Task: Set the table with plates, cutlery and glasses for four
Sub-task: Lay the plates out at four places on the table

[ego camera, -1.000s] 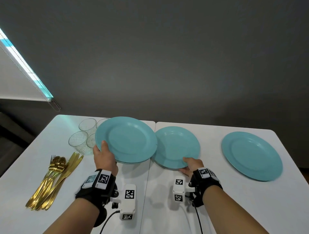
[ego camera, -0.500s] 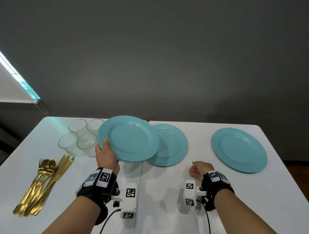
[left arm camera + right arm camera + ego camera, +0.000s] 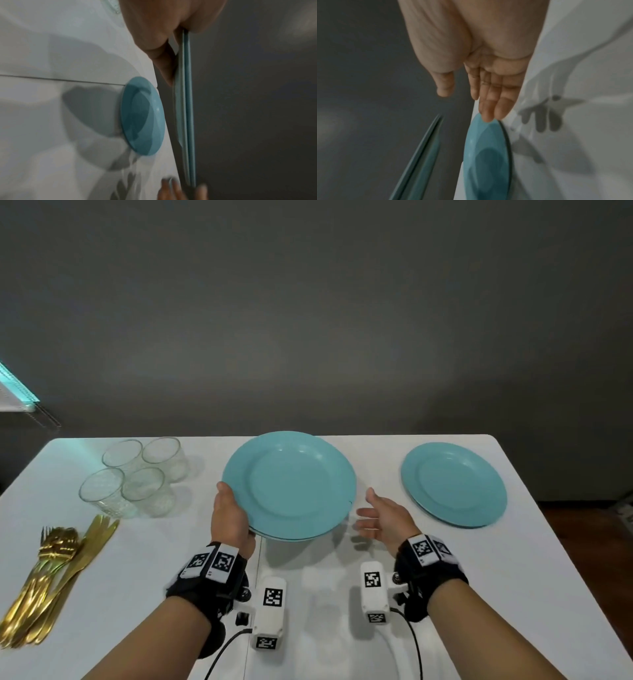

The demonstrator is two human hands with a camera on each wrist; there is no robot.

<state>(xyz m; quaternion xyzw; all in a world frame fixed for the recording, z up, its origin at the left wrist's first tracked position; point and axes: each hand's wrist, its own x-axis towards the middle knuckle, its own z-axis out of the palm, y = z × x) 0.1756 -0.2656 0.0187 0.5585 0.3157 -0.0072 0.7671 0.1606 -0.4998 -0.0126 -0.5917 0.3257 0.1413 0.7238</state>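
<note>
My left hand (image 3: 236, 508) grips the left rim of a stack of two teal plates (image 3: 291, 484), thumb on top, held above the white table (image 3: 479, 594). In the left wrist view the stack (image 3: 187, 108) shows edge-on, pinched by that hand (image 3: 171, 40). My right hand (image 3: 376, 515) is open, palm facing left, just off the stack's right edge and holding nothing. A teal plate (image 3: 454, 484) lies at the right. Another plate (image 3: 142, 116) lies just past the table's seam, below the stack; the right wrist view shows this plate (image 3: 488, 155) beyond my straight right hand (image 3: 471, 97).
Several clear glasses (image 3: 137, 474) stand grouped at the back left. A pile of gold cutlery (image 3: 51, 570) lies at the left edge. A dark wall rises straight behind the table's far edge.
My right hand let go of the centre plate, drew back, then rose open beside the stack. The left hand carried the stack rightward, so it now covers the centre plate.
</note>
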